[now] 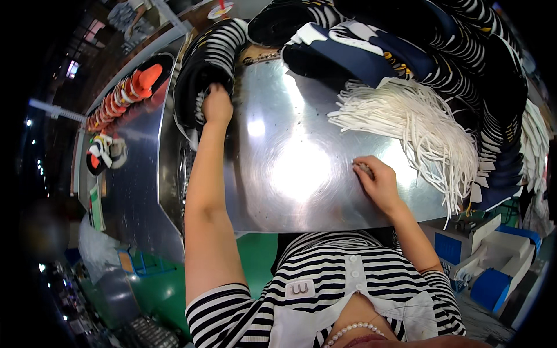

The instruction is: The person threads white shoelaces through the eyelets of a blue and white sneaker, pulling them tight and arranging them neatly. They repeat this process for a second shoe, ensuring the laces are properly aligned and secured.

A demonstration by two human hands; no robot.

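Two hands at a metal tabletop (261, 200). The fingers of the right hand (378, 181) are curled around a small greyish object (364, 168), its kind too small to tell, over the tabletop's right half. The left hand (216, 107) reaches into the near end of a black stack (202, 62) along the tabletop's left side; its fingertips are hidden, so whether they grip cannot be told. Farther out, white laces (415, 119) lie heaped at right, beside navy uppers (361, 55); orange pieces (123, 97) stand in a row at far left.
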